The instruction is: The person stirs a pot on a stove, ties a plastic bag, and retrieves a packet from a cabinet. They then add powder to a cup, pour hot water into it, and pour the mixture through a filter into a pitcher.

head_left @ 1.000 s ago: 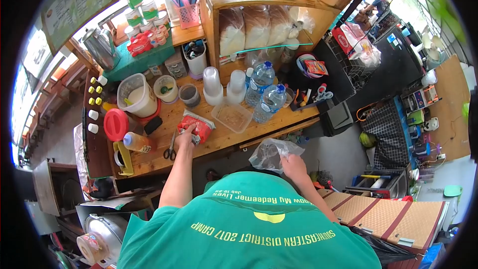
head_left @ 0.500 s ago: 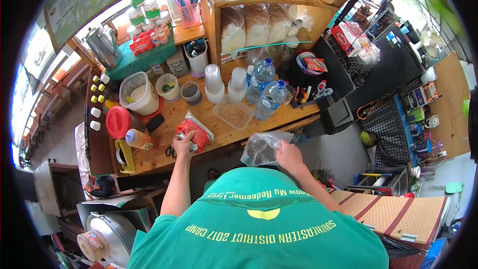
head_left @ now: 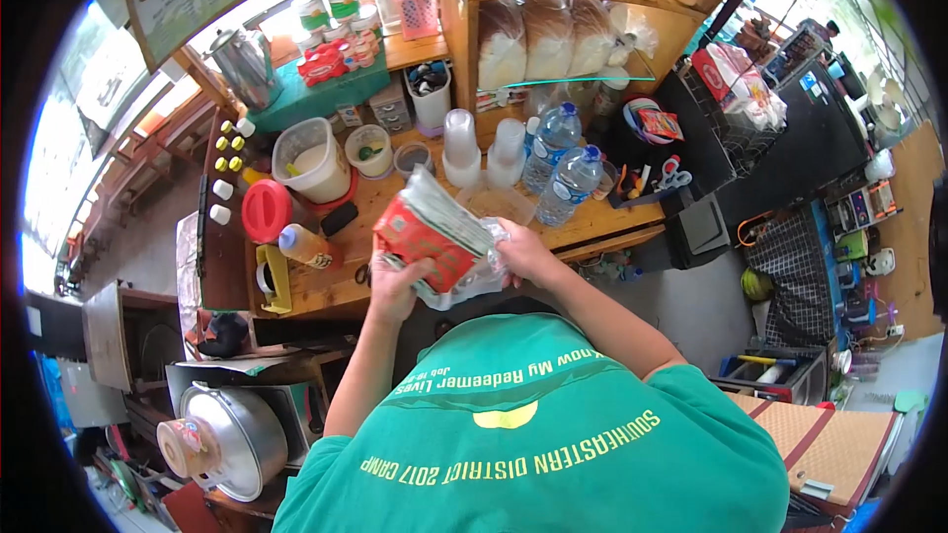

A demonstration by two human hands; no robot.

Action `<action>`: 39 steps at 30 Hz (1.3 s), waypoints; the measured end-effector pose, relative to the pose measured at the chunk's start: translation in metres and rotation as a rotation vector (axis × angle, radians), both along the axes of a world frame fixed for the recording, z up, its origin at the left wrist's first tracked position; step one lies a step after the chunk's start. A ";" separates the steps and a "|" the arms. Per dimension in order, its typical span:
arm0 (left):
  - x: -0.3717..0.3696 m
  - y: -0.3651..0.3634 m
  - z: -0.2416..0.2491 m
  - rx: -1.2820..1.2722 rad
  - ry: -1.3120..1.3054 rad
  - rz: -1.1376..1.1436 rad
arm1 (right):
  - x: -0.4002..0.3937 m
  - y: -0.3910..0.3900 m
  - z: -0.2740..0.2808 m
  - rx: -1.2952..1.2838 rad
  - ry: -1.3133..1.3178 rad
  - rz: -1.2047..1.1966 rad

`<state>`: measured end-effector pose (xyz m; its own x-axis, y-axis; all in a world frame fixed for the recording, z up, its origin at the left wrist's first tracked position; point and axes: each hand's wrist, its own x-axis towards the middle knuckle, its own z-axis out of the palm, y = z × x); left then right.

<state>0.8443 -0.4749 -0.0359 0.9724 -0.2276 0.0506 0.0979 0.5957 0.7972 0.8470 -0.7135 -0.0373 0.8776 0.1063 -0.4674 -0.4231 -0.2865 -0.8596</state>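
My left hand [head_left: 397,288] is closed on the lower edge of a red packet [head_left: 420,245] with a pale silvery side, lifted over the front of the wooden counter [head_left: 341,281]. In my right hand [head_left: 525,255] is a clear plastic bag [head_left: 472,288], gathered at the packet's right end and overlapping its lower side. Behind the packet lies a clear rectangular plastic tub [head_left: 504,202], partly hidden by it. Scissors [head_left: 363,276] show in part beside my left wrist.
Stacked clear cups [head_left: 460,153] and two large water bottles [head_left: 573,183] stand behind my hands. A red-lidded container [head_left: 267,211], an orange bottle [head_left: 308,245] and a yellow tape dispenser [head_left: 274,281] are at the left. Bagged bread loaves [head_left: 548,44] fill the shelf.
My left hand has raised the red packet off the counter and moved right. My right hand has brought the plastic bag left and up against it. The head view has shifted slightly.
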 end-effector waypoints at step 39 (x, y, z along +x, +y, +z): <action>0.034 0.004 -0.157 0.892 -0.222 0.475 | 0.020 0.090 0.035 -0.503 -1.154 0.602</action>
<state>0.8784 -0.4707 -0.1930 0.9612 0.1342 0.2409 -0.1961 -0.2815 0.9393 0.8671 -0.6231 -0.0023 0.6690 0.6392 0.3793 0.7422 -0.5476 -0.3863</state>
